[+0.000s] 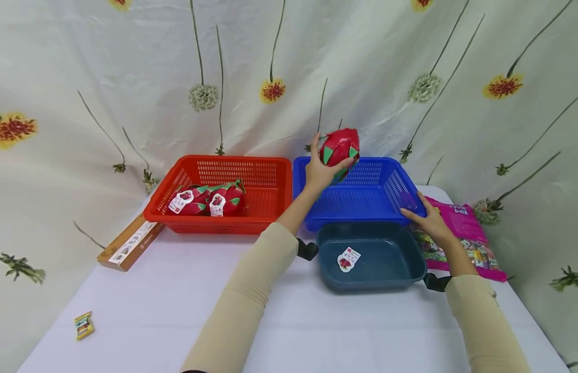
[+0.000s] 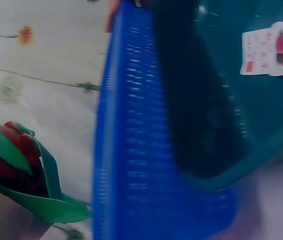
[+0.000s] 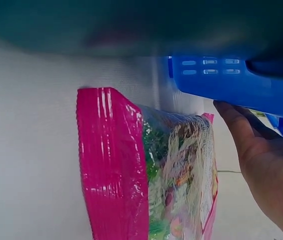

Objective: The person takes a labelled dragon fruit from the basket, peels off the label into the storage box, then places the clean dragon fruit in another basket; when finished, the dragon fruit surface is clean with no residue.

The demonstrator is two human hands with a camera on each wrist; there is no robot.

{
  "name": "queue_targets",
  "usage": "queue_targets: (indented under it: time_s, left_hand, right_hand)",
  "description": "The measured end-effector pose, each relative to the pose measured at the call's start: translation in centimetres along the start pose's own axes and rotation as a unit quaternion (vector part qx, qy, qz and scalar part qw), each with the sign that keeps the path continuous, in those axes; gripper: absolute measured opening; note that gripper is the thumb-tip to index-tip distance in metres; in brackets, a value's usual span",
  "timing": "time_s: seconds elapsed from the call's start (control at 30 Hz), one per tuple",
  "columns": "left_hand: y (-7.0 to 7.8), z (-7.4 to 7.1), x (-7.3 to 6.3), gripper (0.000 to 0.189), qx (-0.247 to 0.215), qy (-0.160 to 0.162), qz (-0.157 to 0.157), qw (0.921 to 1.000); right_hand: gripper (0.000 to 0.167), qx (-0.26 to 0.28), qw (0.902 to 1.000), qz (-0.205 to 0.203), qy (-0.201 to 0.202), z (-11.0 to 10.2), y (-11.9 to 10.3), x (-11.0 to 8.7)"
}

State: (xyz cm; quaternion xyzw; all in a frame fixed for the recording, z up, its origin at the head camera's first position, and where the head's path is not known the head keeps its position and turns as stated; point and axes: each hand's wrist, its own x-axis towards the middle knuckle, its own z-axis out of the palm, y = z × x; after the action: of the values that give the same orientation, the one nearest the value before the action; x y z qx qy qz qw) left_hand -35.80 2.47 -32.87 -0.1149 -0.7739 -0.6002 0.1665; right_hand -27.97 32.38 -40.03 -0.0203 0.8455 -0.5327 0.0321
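Observation:
High over the back of the blue basket [image 1: 359, 202], my left hand [image 1: 318, 171] grips a red dragon fruit [image 1: 342, 147] with green leaf tips. In the left wrist view the same dragon fruit [image 2: 12, 155] shows beside the basket's wall, its leaves hanging out. My right hand [image 1: 429, 220] holds the blue basket by its right front corner, thumb over the rim; part of the fingers is hidden. Inside the red basket [image 1: 268, 199], on the left, lie more dragon fruits [image 1: 233, 197] with white stickers. A dark teal basin [image 1: 370, 277] stands in front of the blue basket, with a sticker [image 1: 347, 259] in it.
A pink bag [image 1: 475, 241] lies to the right of the basin and blue basket. Left of the red basket is a long brown box [image 1: 130, 241]. A small yellow packet [image 1: 84, 325] lies at the table's left front. Flowered cloth [image 1: 144, 57] hangs behind.

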Motion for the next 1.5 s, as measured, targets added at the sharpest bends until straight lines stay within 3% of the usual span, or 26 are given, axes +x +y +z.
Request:
queue_targets:
  time_s: [0.17,0.3,0.43,0.7,0.83,1.13,1.27,1.3,1.4,1.5]
  left_hand:
    - [-3.2,1.6,-0.6,0.094,0.095,-0.043,-0.012,0.9945]
    - [-4.7,1.8,-0.8,0.095,0.180,-0.090,-0.007,0.9795]
    - [-5.5,2.1,-0.7,0.095,0.235,-0.132,-0.023,0.9627]
    - [-5.5,3.0,-0.8,0.095,0.294,-0.206,-0.078,0.9300]
    - [-5.5,3.1,-1.0,0.095,0.296,-0.238,-0.102,0.9193]
    - [-5.5,3.1,-0.3,0.090,0.272,-0.269,-0.137,0.9136]
    - [-6.0,3.7,1.0,0.093,0.246,-0.302,-0.168,0.9054]
    - [-7.3,4.0,1.9,0.094,0.236,-0.318,-0.162,0.9036]
    - [-10.7,4.1,4.7,0.096,0.214,-0.370,-0.168,0.8883]
    - [-10.9,2.5,5.8,0.090,0.197,-0.408,-0.201,0.8685]
  right_hand:
    - [0.090,0.009,0.9998,-0.017,0.007,0.1,0.5,0.0]
    - [0.089,0.017,0.9997,-0.019,0.006,0.5,-0.9,-0.9]
    - [0.088,0.019,0.9998,-0.011,0.005,0.6,-1.7,-1.2]
    - [0.089,-0.002,0.9999,-0.003,0.015,0.0,0.2,0.2]
    - [0.089,-0.003,0.9999,0.005,0.014,0.0,0.3,0.2]
    - [0.090,0.000,0.9999,-0.002,0.016,-0.3,0.6,0.1]
    - [0.091,-0.001,0.9997,-0.005,0.024,-0.4,0.7,-0.1]
    - [0.091,-0.001,0.9996,-0.004,0.027,-0.4,0.7,-0.1]
    - [0.093,-0.003,0.9995,-0.003,0.033,-0.2,0.7,0.1]
    - [0.094,-0.008,0.9993,-0.003,0.035,0.0,0.7,0.4]
